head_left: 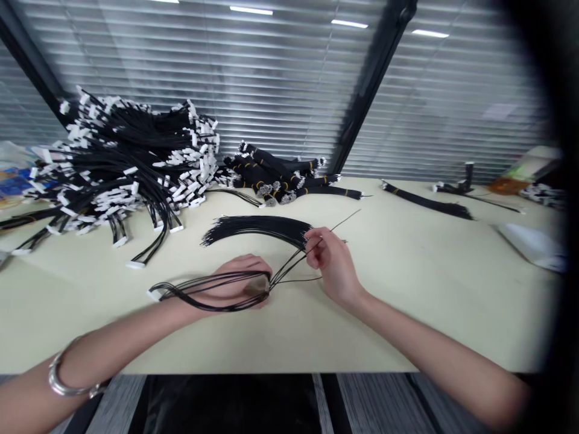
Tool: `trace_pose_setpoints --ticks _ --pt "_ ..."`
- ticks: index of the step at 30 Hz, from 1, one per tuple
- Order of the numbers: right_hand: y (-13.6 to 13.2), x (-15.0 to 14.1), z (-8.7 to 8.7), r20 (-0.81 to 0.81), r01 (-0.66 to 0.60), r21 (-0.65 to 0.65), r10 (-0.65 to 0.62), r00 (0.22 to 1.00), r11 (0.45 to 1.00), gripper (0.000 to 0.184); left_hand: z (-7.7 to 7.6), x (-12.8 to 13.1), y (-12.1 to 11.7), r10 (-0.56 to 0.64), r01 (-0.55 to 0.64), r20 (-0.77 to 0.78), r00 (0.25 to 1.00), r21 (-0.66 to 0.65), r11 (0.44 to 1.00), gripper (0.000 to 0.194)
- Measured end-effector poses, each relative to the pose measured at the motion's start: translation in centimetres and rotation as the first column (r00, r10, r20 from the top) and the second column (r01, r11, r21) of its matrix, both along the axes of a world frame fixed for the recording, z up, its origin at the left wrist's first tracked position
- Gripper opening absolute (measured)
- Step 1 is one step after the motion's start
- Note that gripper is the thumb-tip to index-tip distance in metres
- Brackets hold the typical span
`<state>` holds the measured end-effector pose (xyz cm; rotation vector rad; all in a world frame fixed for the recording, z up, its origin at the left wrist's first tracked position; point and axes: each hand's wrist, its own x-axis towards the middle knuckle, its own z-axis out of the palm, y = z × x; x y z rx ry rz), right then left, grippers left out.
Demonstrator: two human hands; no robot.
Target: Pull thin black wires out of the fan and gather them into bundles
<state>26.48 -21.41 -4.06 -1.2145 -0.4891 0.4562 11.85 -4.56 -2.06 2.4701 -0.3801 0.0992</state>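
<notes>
While looped wires (230, 309) partly hide the left hand (242, 265) clamping them, the right hand (333, 262) pinches one strand (346, 220).

Held wires (230, 309): in left hand (244, 265); plastic-looking insulation, smooth, slight sheen.
Connector (154, 295): on the loop's end away from the grip; plastic, finish too small to tell.
Pinched wire (347, 219): at right hand (333, 262); thin smooth jacket.
Wire bundle (257, 228): just beyond the grip; smooth insulation, silvery tips.
Cable pile (149, 123): beyond the grip, leftward; satin jackets, plastic housings.
Tabletop (407, 325): under both hands; smooth, matt, laminate look.
Bracelet (56, 381): up the arm from the left grip; polished metal, glossy.
Blinds (271, 72): far beyond the grip; smooth slats, metal or plastic unclear.
</notes>
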Motion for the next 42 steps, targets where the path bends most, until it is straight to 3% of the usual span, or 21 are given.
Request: trace_pose_setpoints --ticks 3,5,8,11,13,16,19,22,25,28,31,34,36,38,40,42 --pt "-0.2 2.0 0.3 -0.073 0.093 0.049 -0.090 0.993 0.994 0.031 0.0 0.0 0.0 0.024 -0.034 -0.059 0.998 -0.161 0.986 0.014" --pt "-0.5 4.0 0.4 -0.158 0.206 0.070 -0.193 0.968 0.976 0.027 -0.4 0.1 -0.1 0.115 -0.153 -0.121 0.986 -0.375 0.914 0.016" --pt "-1.2 7.0 0.2 -0.269 0.431 0.052 -0.403 0.875 0.901 0.019 -1.1 0.5 0.0 0.190 -0.296 -0.228 0.955 -0.664 0.687 0.022" --pt "-1.7 8.6 -0.4 -0.284 0.536 0.023 -0.509 0.813 0.844 0.017 -1.4 1.0 0.4 0.251 -0.349 -0.260 0.933 -0.826 0.443 0.024" --pt "-1.7 8.5 -0.7 -0.270 0.547 0.018 -0.522 0.809 0.837 0.020 -1.2 1.2 0.9 0.286 -0.340 -0.243 0.927 -0.866 0.367 0.026" --pt "-1.2 7.1 -0.8 -0.194 0.516 0.038 -0.500 0.844 0.856 0.026 0.0 1.2 1.9 0.334 -0.326 -0.208 0.919 -0.878 0.349 0.026" --pt "-0.7 4.9 -0.4 0.105 0.404 0.061 -0.408 0.907 0.913 0.022 2.0 0.7 2.7 0.402 -0.300 -0.168 0.900 -0.909 0.291 0.021" --pt "-0.3 2.3 0.0 0.400 0.222 0.000 -0.203 0.894 0.975 0.013 3.7 0.0 3.0 0.393 -0.263 -0.162 0.905 -0.940 0.218 0.020" --pt "-0.1 -0.4 0.3 0.537 0.022 -0.156 0.066 0.841 0.988 0.015 4.2 -0.5 2.7 0.320 -0.292 -0.207 0.925 -0.924 0.246 0.020" --pt "-0.1 -2.8 0.5 0.543 -0.188 -0.325 0.346 0.765 0.927 0.022 3.5 -0.6 1.8 0.219 -0.353 -0.296 0.930 -0.885 0.303 0.018" --pt "0.1 -4.4 0.5 0.451 -0.339 -0.386 0.496 0.742 0.858 0.030 2.0 -0.6 0.5 0.136 -0.381 -0.359 0.923 -0.817 0.433 0.020" --pt "0.3 -4.8 0.1 0.320 -0.398 -0.390 0.528 0.787 0.830 0.034 0.6 -0.6 -0.8 0.065 -0.319 -0.365 0.929 -0.699 0.641 0.020" --pt "0.5 -4.6 -0.1 0.186 -0.409 -0.369 0.498 0.847 0.834 0.037 0.1 -0.7 -1.5 0.059 -0.240 -0.313 0.948 -0.579 0.779 0.022" --pt "0.6 -4.3 -0.1 0.101 -0.394 -0.336 0.449 0.888 0.855 0.037 -0.2 -0.8 -1.8 0.071 -0.182 -0.259 0.963 -0.433 0.883 0.024" --pt "0.6 -3.9 0.0 0.128 -0.350 -0.316 0.405 0.905 0.882 0.034 -0.2 -0.9 -1.9 0.058 -0.155 -0.261 0.964 -0.366 0.918 0.019" --pt "0.6 -3.7 0.3 0.197 -0.306 -0.302 0.374 0.906 0.903 0.032 0.0 -0.9 -1.8 0.009 -0.128 -0.283 0.959 -0.405 0.905 0.016"
